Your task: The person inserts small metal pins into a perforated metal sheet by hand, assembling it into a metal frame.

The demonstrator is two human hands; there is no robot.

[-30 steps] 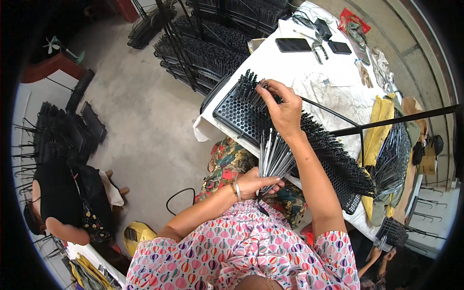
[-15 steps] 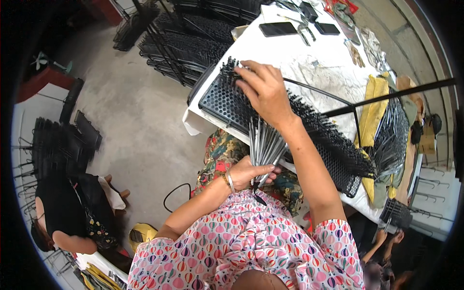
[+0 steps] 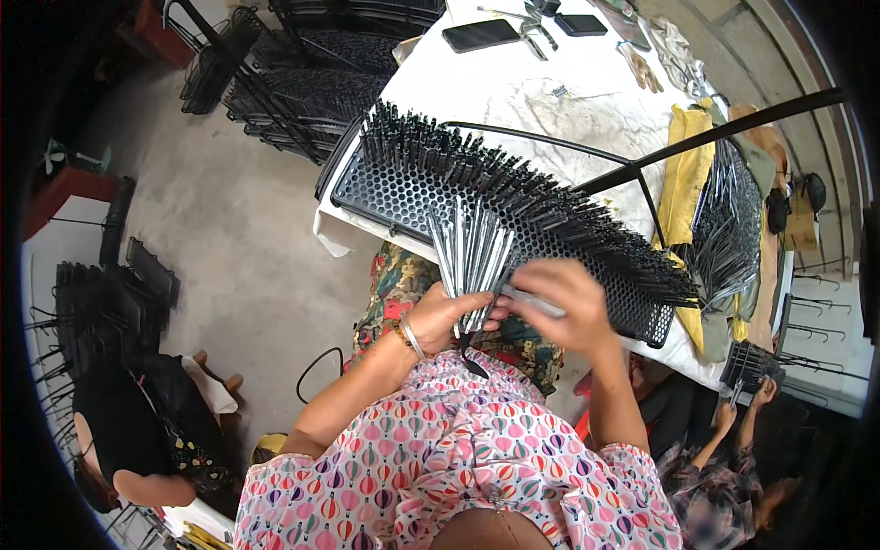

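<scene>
My left hand [image 3: 442, 319] is closed round a fanned bundle of thin, shiny silver-black rods [image 3: 472, 257], low in front of me at the table's near edge. Just right of the bundle is my right hand [image 3: 570, 298], smeared by motion, with one thin grey rod [image 3: 536, 302] pinched in its fingers. Beyond both hands lies a long black perforated rack [image 3: 390, 194], slanting from upper left to lower right. Dense black rods [image 3: 522, 179] stand in the holes along its far side. Holes on the near side show bare.
A white-covered table [image 3: 513, 105] bears two dark phones [image 3: 479, 36], pliers [image 3: 538, 38] and a glove [image 3: 642, 69]. A black metal bar [image 3: 724, 133] crosses the right side, near piled rods [image 3: 724, 229] on yellow sacking. Co-workers sit left [image 3: 119, 412] and lower right [image 3: 724, 467].
My right hand has moved from the rack's far left end back toward me, beside the bundle, and now holds a rod. The view has shifted slightly.
</scene>
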